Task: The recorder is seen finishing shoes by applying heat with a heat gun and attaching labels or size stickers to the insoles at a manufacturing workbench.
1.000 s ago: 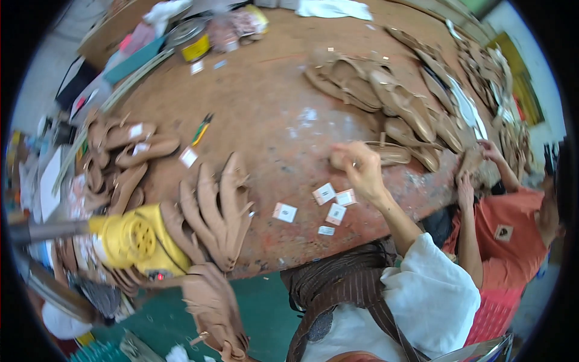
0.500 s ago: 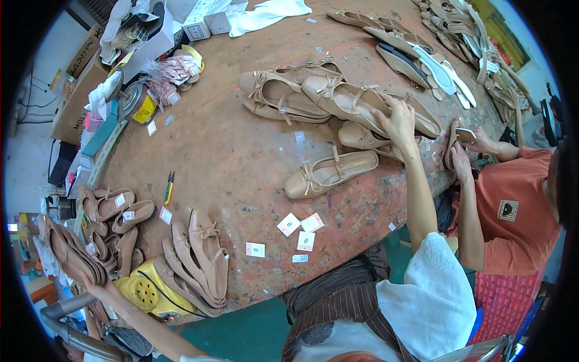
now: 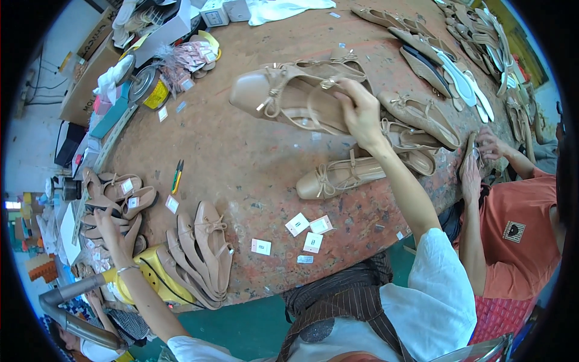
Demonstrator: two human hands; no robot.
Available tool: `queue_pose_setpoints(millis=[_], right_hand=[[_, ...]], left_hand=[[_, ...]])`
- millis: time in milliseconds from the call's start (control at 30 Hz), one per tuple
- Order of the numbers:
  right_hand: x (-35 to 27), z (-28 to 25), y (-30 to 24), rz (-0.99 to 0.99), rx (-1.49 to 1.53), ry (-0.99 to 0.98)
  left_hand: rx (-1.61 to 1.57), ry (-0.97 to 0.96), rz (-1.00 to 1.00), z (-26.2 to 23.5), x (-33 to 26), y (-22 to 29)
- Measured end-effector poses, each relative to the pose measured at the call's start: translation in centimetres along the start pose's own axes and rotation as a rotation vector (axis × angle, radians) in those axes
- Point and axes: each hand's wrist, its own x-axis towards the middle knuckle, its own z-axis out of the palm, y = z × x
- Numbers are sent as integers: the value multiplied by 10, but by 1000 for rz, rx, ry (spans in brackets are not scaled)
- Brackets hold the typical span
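My right hand (image 3: 360,113) is closed on the heel end of a beige bow-front slingback flat (image 3: 250,93), held above the table with its toe to the left; whether a second shoe lies beneath it I cannot tell. Behind it is another beige flat (image 3: 356,69). More beige flats (image 3: 419,114) lie to the right of my wrist, and one flat (image 3: 313,186) lies below it. At the table's left edge my left hand (image 3: 108,229) is down among brown shoes (image 3: 129,202). Its fingertips are partly hidden, so its grip is unclear.
Several white tags (image 3: 298,224) and a yellow-green cutter (image 3: 177,177) lie on the table (image 3: 241,181). Beige flats (image 3: 208,241) stand beside a yellow object (image 3: 157,271). Left back holds a tin (image 3: 158,96) and boxes. At right, a co-worker's hands (image 3: 473,175) hold a shoe.
My right hand has lifted a flat and moved left. My left hand, earlier holding a stack of brown shoes off the table's left edge, has moved up and right to the shoes there.
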Motion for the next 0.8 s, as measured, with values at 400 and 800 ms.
queue_pose_setpoints(millis=[400, 800], right_hand=[[11, 56, 51, 173, -290, -64], [-76, 81, -141, 513, 743, -454]], left_hand=[[-204, -438, 125, 11, -229, -9], [-906, -528, -31, 160, -282, -31]])
